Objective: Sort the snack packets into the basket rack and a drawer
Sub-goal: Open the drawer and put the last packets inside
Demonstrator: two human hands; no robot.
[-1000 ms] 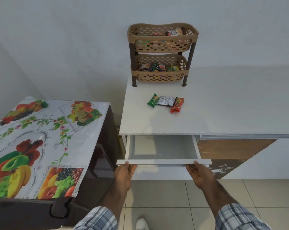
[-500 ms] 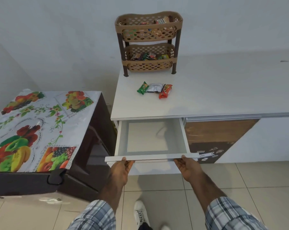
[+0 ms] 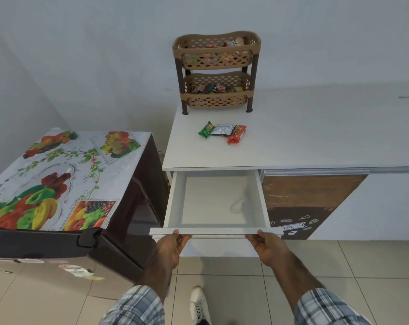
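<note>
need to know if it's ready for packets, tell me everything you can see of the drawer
The drawer is white, shallow and rectangular, with plain board-like walls and a flat front panel. It is pulled well out from under the white countertop, level, and nothing shows inside it. The left hand and right hand grip the front panel's lower edge from beneath, near its two ends.

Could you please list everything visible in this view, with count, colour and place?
rack: one, tan baskets on brown legs, two tiers holding packets, back of counter
loose packets: three, green, silver, red, on counter before rack
counter: one, white, right
drawer: one, white, open, nothing visible inside, under counter
fridge: one, dark, left
cloth: one, fruit print, on fridge
shoe: one, white, on floor
left hand, right hand: gripping drawer front
</note>
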